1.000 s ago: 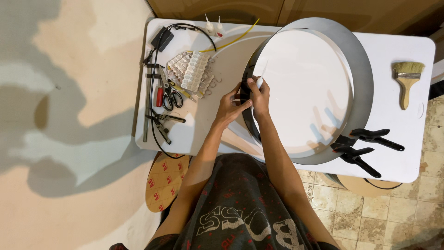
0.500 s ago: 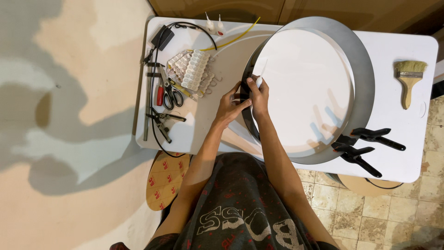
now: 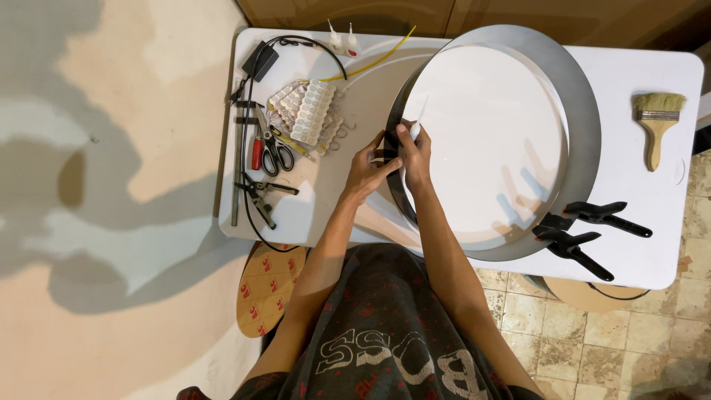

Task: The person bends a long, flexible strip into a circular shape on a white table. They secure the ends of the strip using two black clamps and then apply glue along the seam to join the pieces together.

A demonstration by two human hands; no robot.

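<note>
The round white panel (image 3: 496, 141) in its grey metal band (image 3: 581, 111) lies at three o'clock of both hands. Right hand (image 3: 416, 152) pinches a thin white tube (image 3: 417, 126); left hand (image 3: 368, 169) grips the band's edge, fingers curled.

One head-worn camera looks straight down from well above the white table (image 3: 652, 67).
</note>
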